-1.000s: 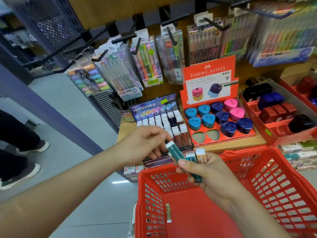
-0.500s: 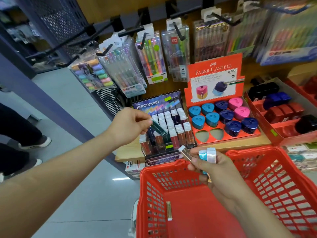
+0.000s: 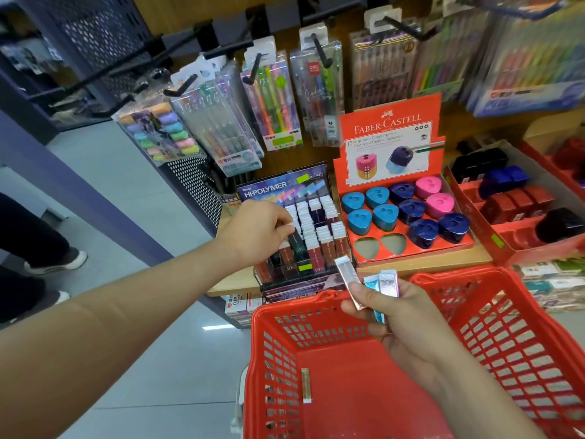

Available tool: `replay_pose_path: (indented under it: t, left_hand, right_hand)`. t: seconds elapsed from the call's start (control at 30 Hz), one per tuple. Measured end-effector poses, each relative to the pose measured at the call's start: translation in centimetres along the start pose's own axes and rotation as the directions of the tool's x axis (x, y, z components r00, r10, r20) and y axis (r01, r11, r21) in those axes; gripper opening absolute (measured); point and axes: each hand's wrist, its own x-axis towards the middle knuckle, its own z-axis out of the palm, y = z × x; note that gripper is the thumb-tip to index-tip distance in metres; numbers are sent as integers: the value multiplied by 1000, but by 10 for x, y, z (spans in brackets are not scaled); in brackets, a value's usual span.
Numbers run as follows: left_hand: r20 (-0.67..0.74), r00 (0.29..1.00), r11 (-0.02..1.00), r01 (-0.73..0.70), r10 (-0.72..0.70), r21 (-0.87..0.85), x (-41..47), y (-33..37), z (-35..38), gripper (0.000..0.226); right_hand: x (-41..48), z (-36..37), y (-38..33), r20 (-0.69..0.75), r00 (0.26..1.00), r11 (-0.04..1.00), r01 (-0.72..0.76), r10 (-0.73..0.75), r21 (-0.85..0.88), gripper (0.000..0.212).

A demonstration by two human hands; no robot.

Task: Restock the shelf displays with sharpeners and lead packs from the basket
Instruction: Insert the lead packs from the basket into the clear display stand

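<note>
While a green lead pack (image 3: pixel 296 247) is pinched by fingers (image 3: pixel 282 224) of the left hand (image 3: pixel 256 231) at the display's (image 3: pixel 286 186) front edge, seemingly half-seated, three packs (image 3: pixel 378 285) are clamped in the right hand (image 3: pixel 403 326); pressing home is needed next.

Lead display (image 3: pixel 285 186) left of sharpener display (image 3: pixel 389 128) on shelf (image 3: pixel 421 264); basket (image 3: pixel 522 343) before shelf, one lead pack (image 3: pixel 305 385) inside; pen packs (image 3: pixel 278 103) hang behind.

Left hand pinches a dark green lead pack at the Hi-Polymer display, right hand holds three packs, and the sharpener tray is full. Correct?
No. The head view shows two empty slots at the front left of the Faber-Castell sharpener tray. The rest stands: left hand on the dark green lead pack at the Hi-Polymer display, right hand holding three packs.
</note>
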Motion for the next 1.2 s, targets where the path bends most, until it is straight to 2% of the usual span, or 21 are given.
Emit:
replay_pose_path:
  t: [0.17, 0.33, 0.53, 0.63, 0.67, 0.73, 0.8, 0.83, 0.9, 1.0, 1.1, 1.2]
  left_hand:
    - [113, 993, 992, -52, 39, 112, 5, -4, -2, 22]
    - [55, 995, 984, -85, 77, 157, 0, 1, 9, 23]
    - [28, 994, 946, -110, 107, 304, -3, 8, 21, 19]
    - [47, 995, 947, -94, 84, 306, -4, 11, 21, 16]
    - [57, 997, 966, -72, 60, 247, -3, 13, 17, 16]
    - [139, 990, 996, 16, -4, -85, 0, 15, 3, 15]
    - [319, 948, 859, 151, 14, -489, -3, 20, -19, 28]
    - [386, 920, 793, 184, 70, -581, -7, 23, -28, 37]
    - [445, 880, 767, 169, 166, -619, -16, 29, -41, 39]
    - [411, 899, 756, 163, 151, -634, -26, 34, -45, 23]
    - [322, 945, 689, 201, 50, -697, -27, 19, -47, 13]
    - [194, 978, 742, 186, -77, -644, -23, -4, -52, 6]
  right_hand:
    - [-1, 1, -3, 2, 1000, 1000, -22, 22, -3, 21]
    - [1, -2, -4, -7, 999, 998, -54, 54, 22, 9]
    - [3, -5, -1, 13, 1000, 1000, -13, 13, -19, 9]
    - [3, -7, 0, 22, 1000, 1000, 1, -1, -29, 11]
    - [3, -7, 0, 26, 1000, 1000, 8, -7, -28, 12]
    - [3, -6, -2, 43, 999, 1000, 9, -9, -1, 11]
    - [2, -4, -5, 72, 997, 999, -15, 11, 46, 17]
    - [2, -2, -6, 94, 995, 997, -30, 23, 72, 23]
    - [0, 2, -8, 153, 987, 990, -71, 52, 122, 33]
    - [-3, 10, -8, 241, 967, 979, -127, 86, 162, 29]
    - [-5, 16, -7, 285, 955, 972, -142, 84, 189, 28]
    - [-3, 14, -7, 250, 965, 968, -136, 81, 209, 29]
